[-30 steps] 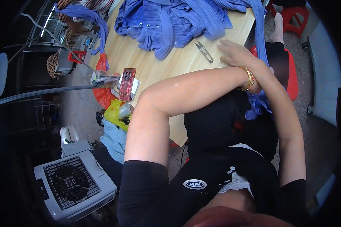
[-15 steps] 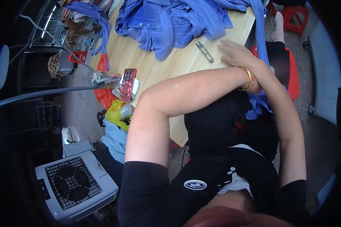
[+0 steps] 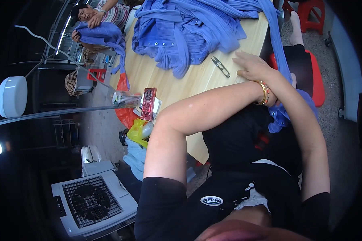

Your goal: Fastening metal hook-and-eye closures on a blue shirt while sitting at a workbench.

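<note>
My right hand is open, its fingers stretched out over the table's right edge beside a pair of thread snips. Nothing shows in it. My left arm crosses under my right forearm, with gold and beaded bracelets at the wrist. Most of my left hand is hidden behind that forearm, so its fingers cannot be made out. Right by it, over my lap, bunches a blue-violet garment part with metal snaps or eyelets. A pile of similar pleated blue-violet garments covers the far part of the table.
A red phone leans at the table's left edge near red and yellow bags. A co-worker at far left holds blue-violet cloth. An air cooler stands lower left; a red stool is at right.
My view has shifted, so the scene sits further right and lower. More of the co-worker now shows. My arms stay crossed, with my right hand still beside the snips.
</note>
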Available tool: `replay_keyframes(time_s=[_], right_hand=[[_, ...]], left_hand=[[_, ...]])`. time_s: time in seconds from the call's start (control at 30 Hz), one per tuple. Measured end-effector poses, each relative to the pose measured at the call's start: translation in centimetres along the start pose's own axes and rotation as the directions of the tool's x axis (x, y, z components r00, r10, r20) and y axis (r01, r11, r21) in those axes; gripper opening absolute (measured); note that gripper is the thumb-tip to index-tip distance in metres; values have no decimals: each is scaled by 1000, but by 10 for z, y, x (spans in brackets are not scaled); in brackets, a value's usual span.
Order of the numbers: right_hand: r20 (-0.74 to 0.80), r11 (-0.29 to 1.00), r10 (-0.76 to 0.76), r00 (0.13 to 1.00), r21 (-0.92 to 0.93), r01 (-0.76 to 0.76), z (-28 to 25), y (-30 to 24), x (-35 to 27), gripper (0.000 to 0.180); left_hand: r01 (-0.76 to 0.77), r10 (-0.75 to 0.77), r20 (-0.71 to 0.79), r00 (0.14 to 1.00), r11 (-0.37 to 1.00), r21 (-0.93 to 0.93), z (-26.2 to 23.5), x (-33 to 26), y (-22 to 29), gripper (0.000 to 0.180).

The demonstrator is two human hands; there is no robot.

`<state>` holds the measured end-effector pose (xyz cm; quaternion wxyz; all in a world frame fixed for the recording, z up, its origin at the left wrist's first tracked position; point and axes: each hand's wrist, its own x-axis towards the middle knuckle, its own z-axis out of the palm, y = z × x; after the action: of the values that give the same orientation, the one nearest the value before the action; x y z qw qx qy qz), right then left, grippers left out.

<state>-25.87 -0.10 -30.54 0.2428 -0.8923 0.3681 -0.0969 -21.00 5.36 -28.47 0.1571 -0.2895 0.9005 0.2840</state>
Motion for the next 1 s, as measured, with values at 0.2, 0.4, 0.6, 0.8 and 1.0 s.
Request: replay_keyframes(time_s=[0.2, 0.4, 0.6, 0.8, 1.0], right_hand=[[25, 1000, 18, 1000, 0, -18, -2, -3, -1, 59], [34, 1000, 27, 999, -3, -27, -4, -2, -3, 59], [17, 1000, 10, 1000, 4, -10, 0, -1, -1, 58], [13, 1000, 8, 1000, -2, -8, 0, 0, -2, 58], [15, 1000, 6, 1000, -12, -5, -2, 0, -3, 57]], left_hand=[[-36, 38, -62, 997, 999, 29, 11, 5, -8, 27], [-3, 6, -47, 999, 999, 54, 12, 8, -6, 28], [-7, 10, -49, 999, 998, 67, 10, 5, -5, 26], [-22, 21, -82, 996, 1000, -10, 7, 3, -3, 25], [-29, 28, -81, 996, 1000, -8, 11, 8, -6, 24]])
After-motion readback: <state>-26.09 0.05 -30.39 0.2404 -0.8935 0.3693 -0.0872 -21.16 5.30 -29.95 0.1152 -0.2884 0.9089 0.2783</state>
